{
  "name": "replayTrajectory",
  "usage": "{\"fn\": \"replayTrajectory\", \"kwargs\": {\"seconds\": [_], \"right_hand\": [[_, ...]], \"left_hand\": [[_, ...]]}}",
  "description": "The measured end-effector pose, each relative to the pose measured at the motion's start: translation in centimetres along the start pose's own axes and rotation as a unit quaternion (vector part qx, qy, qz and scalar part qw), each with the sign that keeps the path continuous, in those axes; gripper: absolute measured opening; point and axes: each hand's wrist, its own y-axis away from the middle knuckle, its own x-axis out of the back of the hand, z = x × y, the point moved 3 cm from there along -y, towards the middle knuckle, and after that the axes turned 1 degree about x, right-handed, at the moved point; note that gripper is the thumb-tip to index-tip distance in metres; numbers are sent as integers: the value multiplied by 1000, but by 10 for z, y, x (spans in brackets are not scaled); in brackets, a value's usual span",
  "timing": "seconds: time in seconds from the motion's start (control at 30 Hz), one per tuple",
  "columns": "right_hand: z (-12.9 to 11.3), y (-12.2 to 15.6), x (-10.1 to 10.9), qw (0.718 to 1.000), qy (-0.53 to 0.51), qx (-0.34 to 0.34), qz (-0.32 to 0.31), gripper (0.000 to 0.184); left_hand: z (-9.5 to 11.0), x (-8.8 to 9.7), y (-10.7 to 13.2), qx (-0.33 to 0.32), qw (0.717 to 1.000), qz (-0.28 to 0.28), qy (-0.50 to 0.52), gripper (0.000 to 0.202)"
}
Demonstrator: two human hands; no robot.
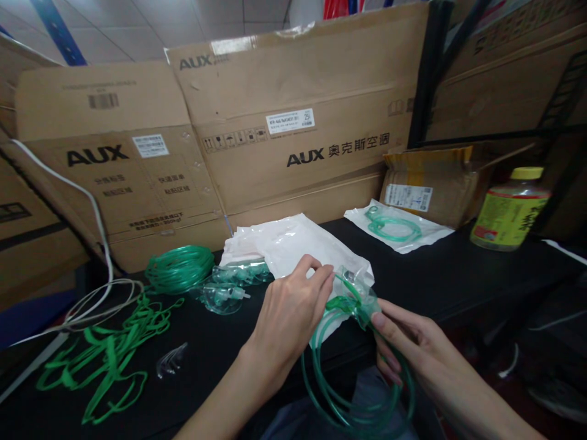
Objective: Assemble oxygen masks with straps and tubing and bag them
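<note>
My left hand (293, 311) pinches the top of a clear oxygen mask (355, 293) with a green strap, over the front edge of the black table (458, 269). My right hand (408, 348) grips the same mask from below, fingers curled. A coil of green tubing (353, 391) hangs from the mask below both hands. A pile of white plastic bags (293, 244) lies just behind the mask.
Green elastic straps (110, 354) lie at the left, with a coil of green tubing (180, 267) and clear masks (224, 293) behind them. A bagged tubing set (394, 227) and a yellow-capped bottle (509, 211) stand at the right. Cardboard boxes (298, 122) wall the back.
</note>
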Motion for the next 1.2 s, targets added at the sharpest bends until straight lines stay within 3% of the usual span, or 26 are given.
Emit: {"fn": "replayTrajectory", "kwargs": {"seconds": [0.23, 0.4, 0.63, 0.83, 1.03, 1.2], "right_hand": [[-1, 1, -1, 999, 29, -26, 6, 52], [-5, 1, 1, 998, 42, -45, 8, 49], [0, -6, 4, 997, 49, -38, 52, 54], [-2, -9, -5, 994, -41, -54, 82, 51], [-5, -8, -14, 979, -189, -42, 59, 34], [-10, -4, -15, 981, -170, -53, 72, 41]], "left_hand": [[-4, -5, 1, 5, 997, 58, 51, 25], [-3, -6, 0, -7, 993, 70, 99, 26], [7, 0, 8, -68, 984, 84, 144, 28], [16, -3, 15, -126, 983, 76, 110, 26], [12, -10, 14, -84, 986, 66, 128, 24], [11, -10, 15, -91, 984, 58, 138, 26]]}}
